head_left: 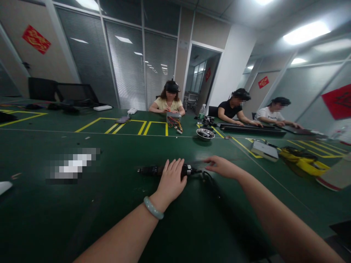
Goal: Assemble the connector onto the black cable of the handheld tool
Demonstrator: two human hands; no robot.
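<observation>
A black elongated device with a cable lies on the green table in front of me. My left hand rests on top of it, fingers stretched and slightly spread, covering its middle; a pale bracelet is on that wrist. My right hand sits just right of the device, fingers curled and pinched at a thin dark strip or the device's right end; what it holds is too blurred to name.
A metal bowl stands farther back at centre. Three people wearing headsets sit across the table with their own parts. A white box and yellow items lie at right. Yellow tape lines mark the table.
</observation>
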